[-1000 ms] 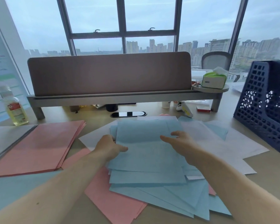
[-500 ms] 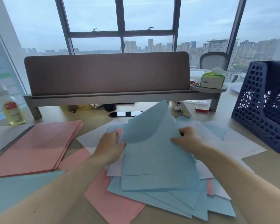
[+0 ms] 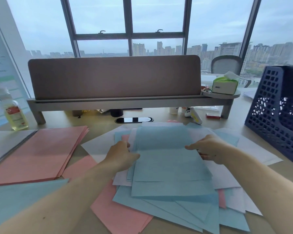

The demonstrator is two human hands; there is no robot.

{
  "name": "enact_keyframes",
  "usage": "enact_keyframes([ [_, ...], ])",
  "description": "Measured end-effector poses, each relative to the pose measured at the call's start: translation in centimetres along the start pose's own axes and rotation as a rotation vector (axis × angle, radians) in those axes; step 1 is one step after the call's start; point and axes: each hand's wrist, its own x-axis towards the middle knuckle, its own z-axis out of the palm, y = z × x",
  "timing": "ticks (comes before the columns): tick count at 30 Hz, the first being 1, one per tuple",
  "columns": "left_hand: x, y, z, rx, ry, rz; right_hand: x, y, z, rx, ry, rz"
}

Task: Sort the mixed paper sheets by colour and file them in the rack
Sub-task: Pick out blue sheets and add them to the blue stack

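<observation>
Both hands are on the paper: the left hand [image 3: 120, 156] grips the left edge of the top blue sheets [image 3: 167, 166], fingers curled at the edge. The right hand [image 3: 210, 149] pinches the right edge, thumb on top. Those sheets lie on the mixed pile [image 3: 227, 196] of blue, pink and white paper in the middle of the desk [image 3: 91, 222]. Off to the left sits a sorted pink stack [image 3: 41, 152], with a blue stack [image 3: 15, 195] just in front of it. The navy file rack [image 3: 277, 115] stands at the right edge, well apart from the hands. A clear bottle [image 3: 15, 114] stands far left, and a tissue box [image 3: 225, 85] sits on the shelf behind.
</observation>
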Motion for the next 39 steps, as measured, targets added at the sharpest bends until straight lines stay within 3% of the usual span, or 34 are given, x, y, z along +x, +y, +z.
enact_keyframes([
  [7,0.7,1.8,-1.0,-0.462,-0.149,-0.211,-0.5,-0.7,0.9,-0.128,0.037,0.047],
  [13,0.4,1.8,-0.7,-0.583,-0.199,-0.246,-1.2,-0.7,2.6,-0.064,-0.018,0.017],
  [16,0.9,1.2,0.0,-0.478,-0.175,-0.157,-1.3,-0.9,4.1,0.033,-0.005,-0.093],
  [23,0.7,0.1,0.2,-0.424,-0.125,-0.012,-1.5,-0.6,5.4,-0.205,0.176,-0.365],
  [29,-1.3,1.1,0.6,-0.074,-0.016,0.46,-2.1,0.7,5.5,-0.137,0.183,-0.36],
  [32,-1.7,1.1,1.5,-0.088,-0.073,0.507,-2.2,0.7,5.5,-0.096,0.199,-0.323],
  [39,-1.5,1.1,2.0,-0.087,0.068,0.589,-1.7,1.3,5.9,-0.067,0.192,-0.317],
])
